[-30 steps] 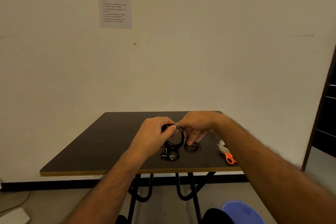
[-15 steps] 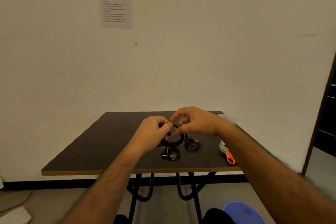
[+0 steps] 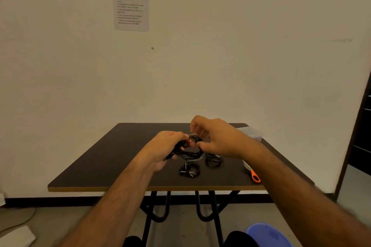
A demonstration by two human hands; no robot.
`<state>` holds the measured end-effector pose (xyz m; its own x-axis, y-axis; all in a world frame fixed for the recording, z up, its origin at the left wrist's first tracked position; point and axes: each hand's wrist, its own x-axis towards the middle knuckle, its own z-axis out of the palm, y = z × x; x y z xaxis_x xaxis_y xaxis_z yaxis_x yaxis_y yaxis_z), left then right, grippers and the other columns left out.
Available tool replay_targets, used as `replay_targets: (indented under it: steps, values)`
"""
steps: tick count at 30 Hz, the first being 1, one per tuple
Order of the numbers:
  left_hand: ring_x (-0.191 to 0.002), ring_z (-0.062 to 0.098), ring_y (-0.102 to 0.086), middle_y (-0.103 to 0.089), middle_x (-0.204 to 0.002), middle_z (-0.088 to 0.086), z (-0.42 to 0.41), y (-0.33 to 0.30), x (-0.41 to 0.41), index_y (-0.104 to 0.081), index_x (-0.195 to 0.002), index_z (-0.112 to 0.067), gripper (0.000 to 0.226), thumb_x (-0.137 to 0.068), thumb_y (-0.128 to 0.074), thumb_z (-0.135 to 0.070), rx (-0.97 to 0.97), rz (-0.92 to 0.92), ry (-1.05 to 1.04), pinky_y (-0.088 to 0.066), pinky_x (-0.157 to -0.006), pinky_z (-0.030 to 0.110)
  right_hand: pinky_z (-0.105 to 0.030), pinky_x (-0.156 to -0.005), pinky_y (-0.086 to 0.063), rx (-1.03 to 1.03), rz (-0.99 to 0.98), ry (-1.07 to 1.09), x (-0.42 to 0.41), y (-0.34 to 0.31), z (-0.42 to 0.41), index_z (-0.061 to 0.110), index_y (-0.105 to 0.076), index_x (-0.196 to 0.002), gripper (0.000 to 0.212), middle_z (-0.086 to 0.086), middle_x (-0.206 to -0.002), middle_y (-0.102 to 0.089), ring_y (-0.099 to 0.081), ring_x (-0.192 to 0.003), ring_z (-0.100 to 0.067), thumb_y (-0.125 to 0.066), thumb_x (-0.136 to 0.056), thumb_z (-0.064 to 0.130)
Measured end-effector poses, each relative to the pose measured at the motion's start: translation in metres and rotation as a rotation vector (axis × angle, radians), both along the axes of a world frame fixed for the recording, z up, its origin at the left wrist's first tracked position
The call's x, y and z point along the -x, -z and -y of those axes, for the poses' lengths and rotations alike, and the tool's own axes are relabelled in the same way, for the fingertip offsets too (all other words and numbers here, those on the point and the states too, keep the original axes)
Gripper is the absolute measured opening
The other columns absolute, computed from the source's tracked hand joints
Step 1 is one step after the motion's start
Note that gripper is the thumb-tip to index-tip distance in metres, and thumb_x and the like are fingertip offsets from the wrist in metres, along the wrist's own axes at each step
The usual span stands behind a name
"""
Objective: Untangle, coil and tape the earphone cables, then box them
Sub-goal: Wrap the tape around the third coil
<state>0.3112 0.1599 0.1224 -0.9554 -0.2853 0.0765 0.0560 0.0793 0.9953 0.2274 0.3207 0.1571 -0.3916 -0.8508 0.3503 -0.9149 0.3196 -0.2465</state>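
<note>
A black coiled earphone cable (image 3: 192, 151) hangs just above the dark table (image 3: 112, 158), held between both hands. My left hand (image 3: 166, 146) grips the coil's left side with curled fingers. My right hand (image 3: 215, 139) pinches its top right, fingers bent over a strip that looks like clear tape. Two more black coiled cables lie on the table: one (image 3: 189, 170) nearer the front, one (image 3: 213, 160) under my right hand. A clear plastic box (image 3: 252, 133) stands at the table's back right, partly hidden by my right wrist.
Orange-handled scissors (image 3: 253, 174) lie at the table's right front, beside my right forearm. A blue bucket (image 3: 267, 234) sits on the floor below right. A printed sheet (image 3: 131, 2) hangs on the wall. A dark door frame (image 3: 359, 136) is at the far right.
My right hand has risen from beside the coil to over its top, and the coil has lifted slightly. The clear box has come into view behind my right wrist.
</note>
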Motion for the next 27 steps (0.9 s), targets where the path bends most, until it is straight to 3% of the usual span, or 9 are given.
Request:
replay_targets:
  steps: [5, 13, 18, 22, 24, 27]
  values:
    - [-0.055, 0.008, -0.049, -0.072, -0.082, 0.006, 0.0, 0.001, 0.003, -0.07, -0.087, -0.004, 0.02, -0.095, -0.055, -0.016, -0.151, 0.032, -0.01, -0.033, -0.037, 0.015, -0.034, -0.083, -0.052, 0.002, -0.219, 0.017, -0.004, -0.002, -0.001, 0.027, -0.056, -0.104, 0.025, 0.009, -0.104, -0.061, -0.057, -0.094, -0.011, -0.072, -0.086, 0.032]
    - [-0.056, 0.009, -0.046, -0.067, -0.076, 0.005, 0.001, 0.002, 0.006, -0.07, -0.084, -0.006, 0.018, -0.094, -0.059, -0.017, -0.132, 0.017, -0.052, -0.032, -0.036, 0.016, -0.033, -0.073, -0.052, 0.019, -0.391, 0.026, -0.005, 0.003, 0.002, 0.03, -0.069, -0.103, 0.018, 0.01, -0.1, -0.063, -0.058, -0.088, -0.009, -0.059, -0.094, 0.041]
    - [-0.057, 0.011, -0.046, -0.068, -0.077, 0.012, -0.004, 0.003, 0.004, -0.073, -0.087, 0.003, 0.026, -0.092, -0.06, -0.019, 0.123, -0.011, -0.131, -0.033, -0.045, 0.021, -0.034, -0.073, -0.051, 0.042, -0.34, 0.039, -0.002, 0.007, 0.003, 0.026, -0.069, -0.097, 0.015, 0.008, -0.096, -0.063, -0.057, -0.085, -0.01, -0.056, -0.095, 0.033]
    - [-0.053, 0.014, -0.045, -0.069, -0.067, 0.013, -0.009, 0.006, 0.004, -0.075, -0.074, -0.001, 0.024, -0.087, -0.064, -0.019, 0.315, -0.055, -0.182, -0.036, -0.046, 0.022, -0.033, -0.073, -0.052, 0.108, -0.262, 0.089, -0.001, 0.012, 0.006, 0.022, -0.068, -0.088, 0.012, 0.007, -0.093, -0.063, -0.058, -0.082, -0.01, -0.058, -0.091, 0.028]
    - [-0.056, 0.018, -0.049, -0.071, -0.068, 0.011, -0.009, 0.008, 0.006, -0.076, -0.068, -0.008, 0.024, -0.086, -0.065, -0.02, 0.384, -0.07, -0.181, -0.041, -0.053, 0.028, -0.033, -0.071, -0.054, 0.179, -0.126, 0.12, 0.001, 0.014, 0.007, 0.019, -0.069, -0.083, 0.01, 0.008, -0.083, -0.065, -0.06, -0.077, -0.009, -0.062, -0.089, 0.023]
    - [-0.052, 0.009, -0.049, -0.07, -0.067, 0.007, -0.01, 0.008, 0.008, -0.076, -0.069, -0.009, 0.024, -0.087, -0.065, -0.021, 0.49, -0.071, -0.191, -0.042, -0.056, 0.029, -0.027, -0.064, -0.054, 0.273, 0.191, 0.145, 0.006, 0.016, 0.008, 0.014, -0.071, -0.075, 0.01, 0.005, -0.071, -0.067, -0.06, -0.065, -0.005, -0.068, -0.084, 0.016]
